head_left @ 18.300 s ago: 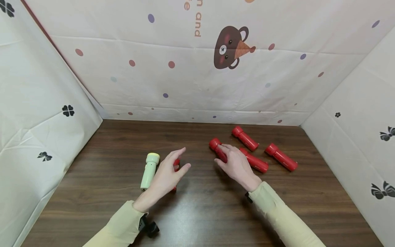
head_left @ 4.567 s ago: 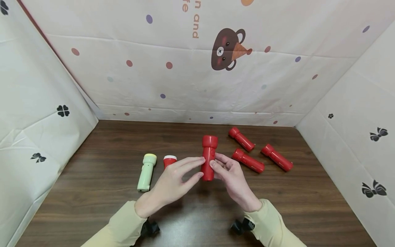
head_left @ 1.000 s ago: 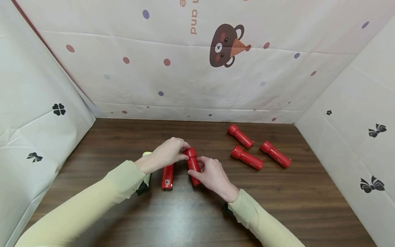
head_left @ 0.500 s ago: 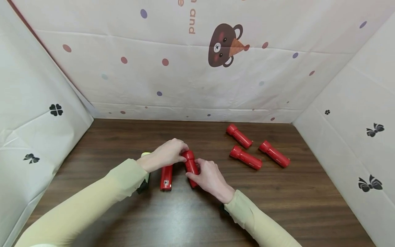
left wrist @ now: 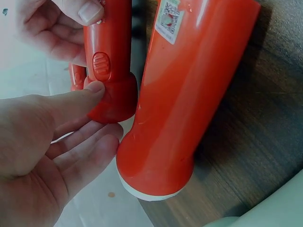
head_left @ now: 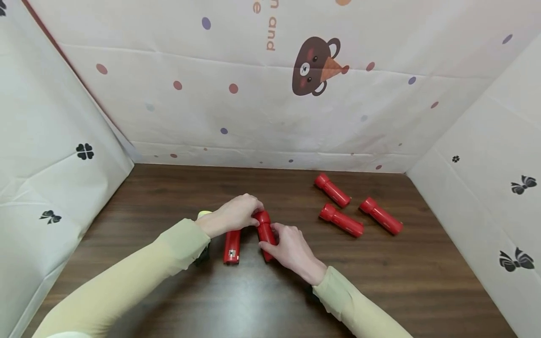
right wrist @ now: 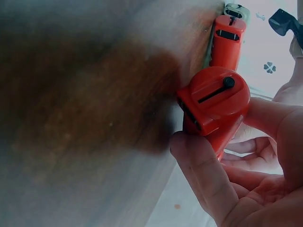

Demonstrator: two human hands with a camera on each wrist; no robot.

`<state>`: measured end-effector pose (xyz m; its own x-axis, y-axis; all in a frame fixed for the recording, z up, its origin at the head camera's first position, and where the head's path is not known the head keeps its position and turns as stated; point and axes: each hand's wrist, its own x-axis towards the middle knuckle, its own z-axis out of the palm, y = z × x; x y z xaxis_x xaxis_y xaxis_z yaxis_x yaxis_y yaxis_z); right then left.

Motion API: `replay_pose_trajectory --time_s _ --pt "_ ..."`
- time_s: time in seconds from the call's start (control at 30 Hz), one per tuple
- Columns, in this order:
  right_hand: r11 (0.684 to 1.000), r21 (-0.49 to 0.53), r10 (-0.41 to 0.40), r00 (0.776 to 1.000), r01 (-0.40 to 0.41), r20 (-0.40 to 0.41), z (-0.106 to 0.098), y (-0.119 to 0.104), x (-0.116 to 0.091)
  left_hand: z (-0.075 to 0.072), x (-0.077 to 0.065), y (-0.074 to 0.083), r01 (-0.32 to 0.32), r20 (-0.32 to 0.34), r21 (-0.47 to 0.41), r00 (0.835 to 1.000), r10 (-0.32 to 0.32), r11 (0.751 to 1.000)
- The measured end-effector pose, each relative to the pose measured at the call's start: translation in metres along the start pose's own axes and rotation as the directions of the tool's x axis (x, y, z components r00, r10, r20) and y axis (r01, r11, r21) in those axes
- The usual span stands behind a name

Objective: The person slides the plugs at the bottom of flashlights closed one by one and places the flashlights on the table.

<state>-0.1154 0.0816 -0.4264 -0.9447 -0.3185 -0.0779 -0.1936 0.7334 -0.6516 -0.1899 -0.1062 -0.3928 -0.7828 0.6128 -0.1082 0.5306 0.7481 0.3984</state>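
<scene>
My left hand [head_left: 236, 215] pinches the head of a red flashlight [head_left: 265, 230], thumb on one side and fingers on the other. Lower on the same flashlight, my right hand [head_left: 291, 246] grips the barrel; its tail end with a black slot faces the right wrist camera. The slide switch shows in the left wrist view. Just to the left lies a second red flashlight [head_left: 231, 246] with a sticker and, in the left wrist view, a white rim. A light green flashlight [head_left: 204, 214] is mostly hidden behind my left forearm.
Three more red flashlights lie on the right of the wooden table: one at the back [head_left: 332, 190], one nearer [head_left: 341, 220], and one furthest right [head_left: 381, 216]. White patterned sheets [head_left: 249, 112] wall the table at the back and both sides.
The red flashlight came from the right-hand group, was held up mid-table, then lowered beside the second red one. My left hand moved onto its head. Over the last second the hands barely move.
</scene>
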Motion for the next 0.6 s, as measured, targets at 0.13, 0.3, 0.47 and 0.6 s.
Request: replay_pose_trajectory --time_s 0.13,0.3,0.47,0.6 --pt "1.000 0.026 -0.004 1.000 0.004 0.010 -0.0008 0.0028 -0.0018 0.0009 0.0013 0.0003 -0.019 -0.013 0.002 1.000 0.019 1.000" --pt "0.999 0.052 -0.005 1.000 0.004 0.010 -0.0019 0.0044 -0.0032 0.0011 0.0027 0.0005 -0.041 -0.023 0.023 0.999 0.042 0.999" --pt "0.999 0.049 -0.005 1.000 0.005 0.001 -0.0020 0.0054 -0.0039 0.0021 0.0038 0.0003 -0.053 -0.022 0.048 0.998 0.054 0.997" --pt "0.999 0.025 -0.022 0.999 0.022 -0.023 -0.0014 0.0068 -0.0041 0.0042 0.0047 0.0003 -0.045 -0.022 0.059 0.999 0.047 0.997"
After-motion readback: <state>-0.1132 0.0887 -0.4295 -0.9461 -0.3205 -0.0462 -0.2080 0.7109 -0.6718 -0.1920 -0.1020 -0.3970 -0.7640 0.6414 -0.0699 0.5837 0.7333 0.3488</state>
